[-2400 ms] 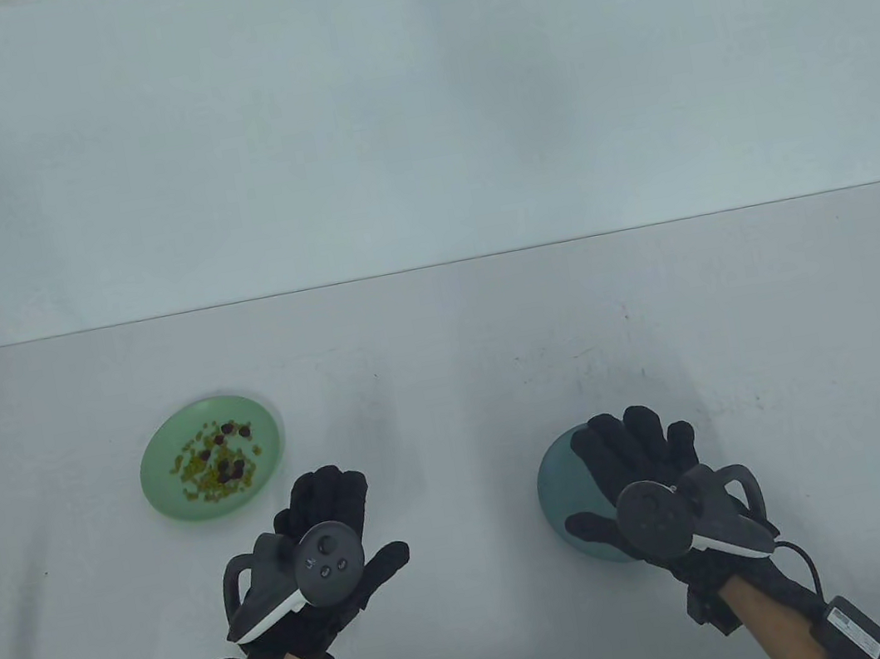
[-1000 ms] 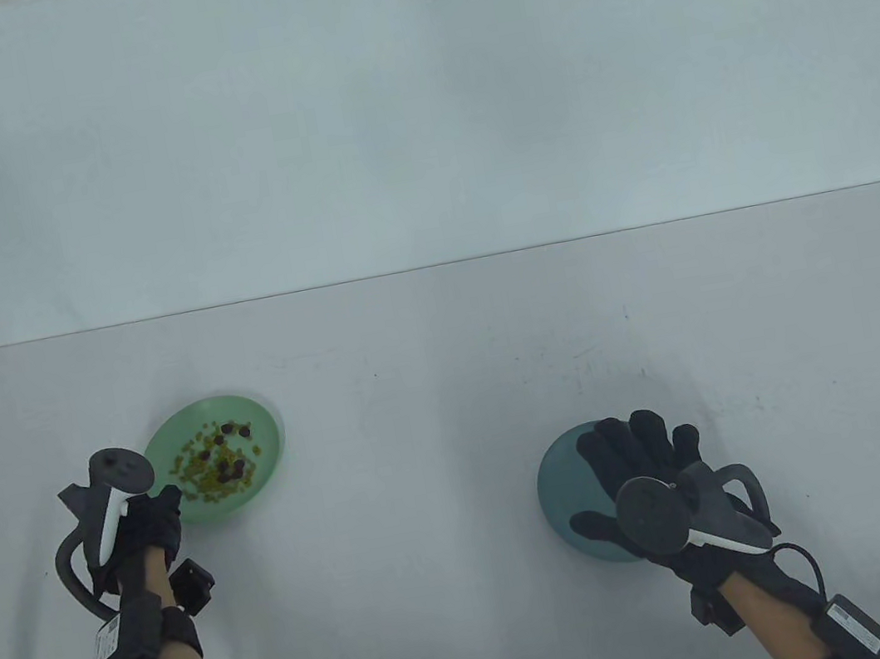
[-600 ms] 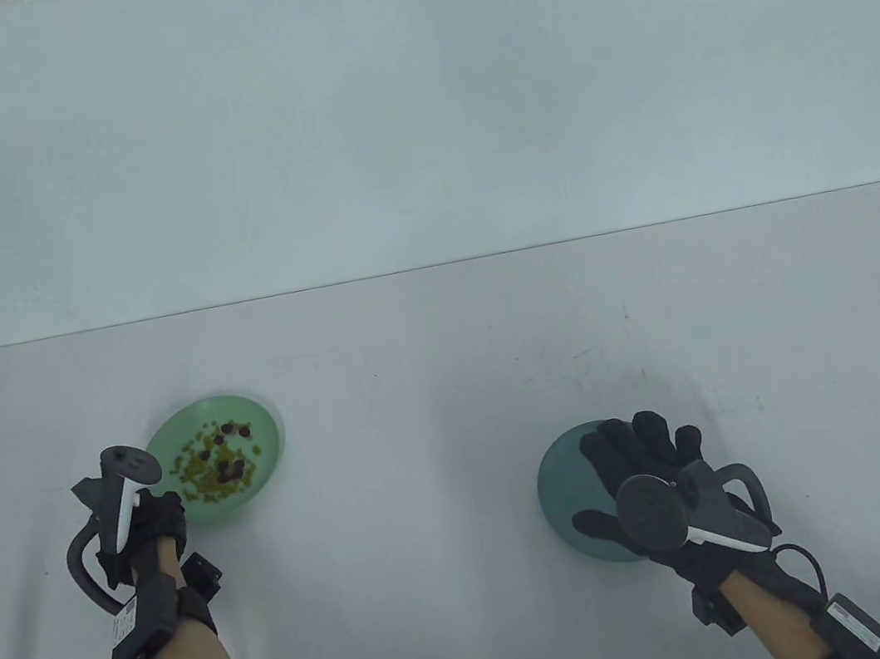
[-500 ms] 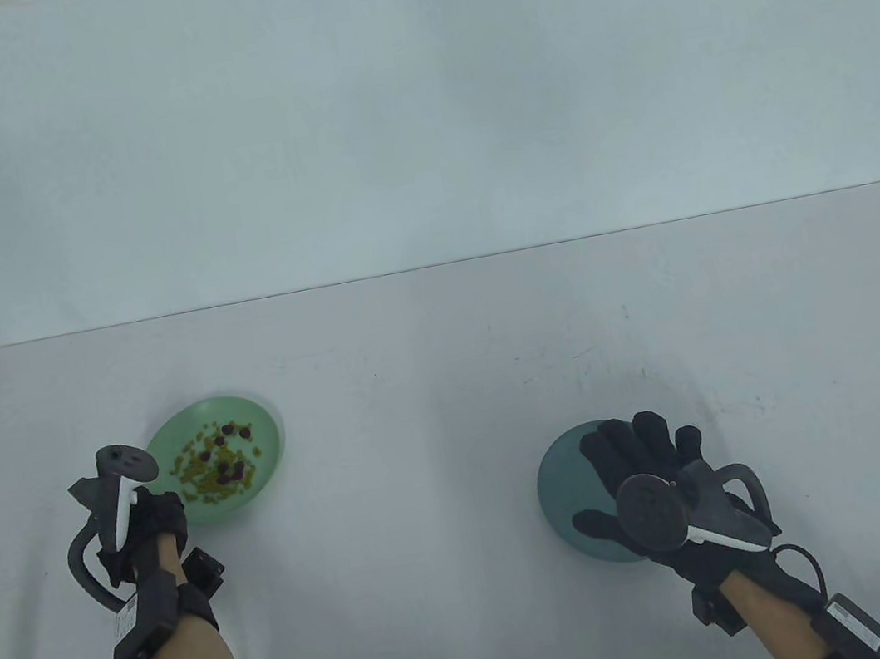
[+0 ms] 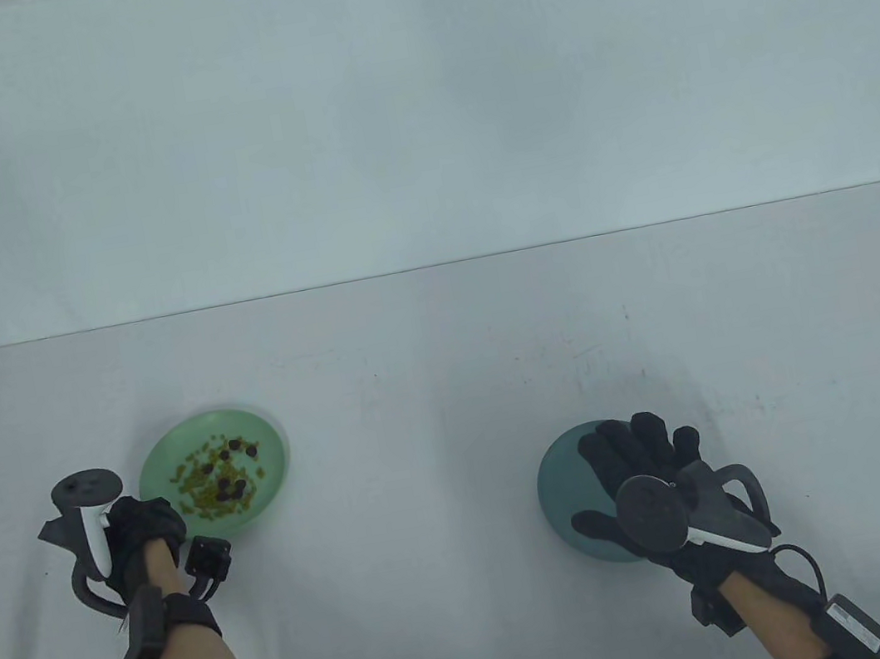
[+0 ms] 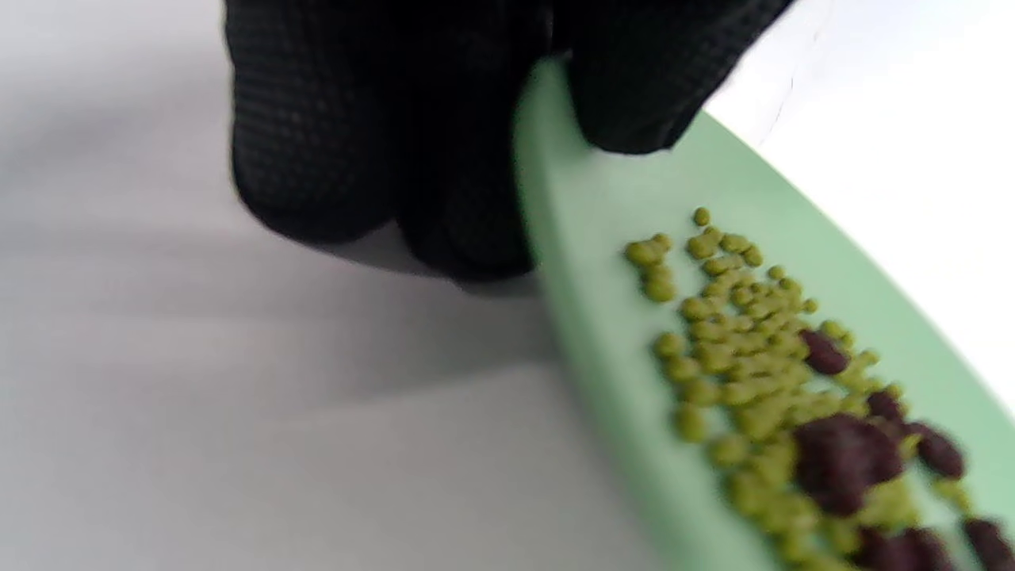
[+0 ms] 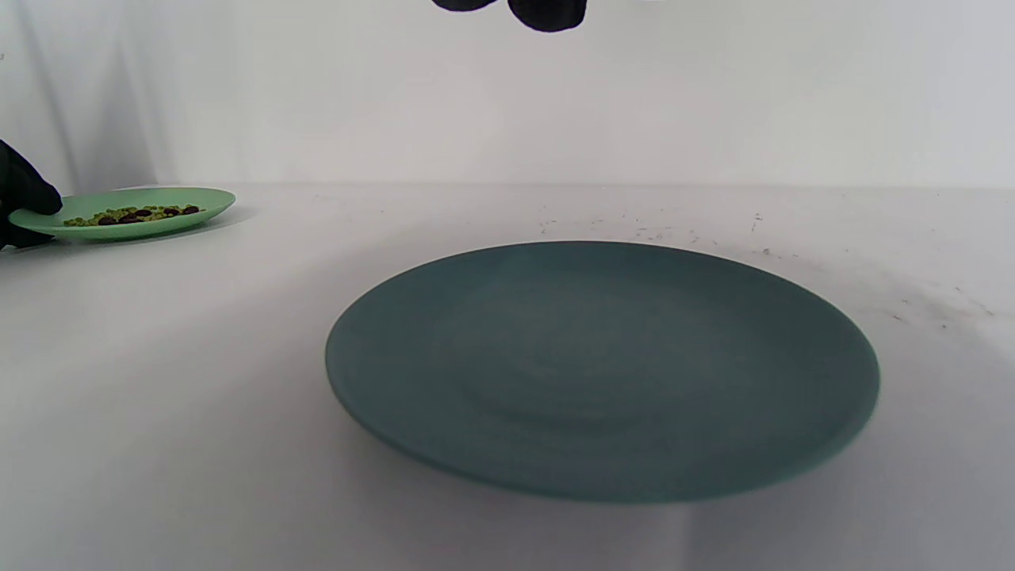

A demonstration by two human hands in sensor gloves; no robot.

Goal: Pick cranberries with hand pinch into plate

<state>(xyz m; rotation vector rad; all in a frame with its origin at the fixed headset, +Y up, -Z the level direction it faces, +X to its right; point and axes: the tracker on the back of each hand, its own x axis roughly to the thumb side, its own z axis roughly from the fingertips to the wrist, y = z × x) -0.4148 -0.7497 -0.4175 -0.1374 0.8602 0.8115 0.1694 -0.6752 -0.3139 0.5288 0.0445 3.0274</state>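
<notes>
Left hand (image 5: pixel 146 534) grips the near rim of a light green plate (image 5: pixel 272 459), thumb on top and fingers underneath, as the left wrist view shows. Right hand (image 5: pixel 642 481) hovers flat, fingers spread, above an empty dark teal plate (image 5: pixel 558 478). Both plates sit on a white table (image 5: pixel 443 346), scuffed with small dark marks, before a plain pale wall (image 5: pixel 402 100). Dark red cranberries (image 5: pixel 229 470) lie among small green beans (image 5: pixel 200 483) on the light green plate, well apart from the teal one.
</notes>
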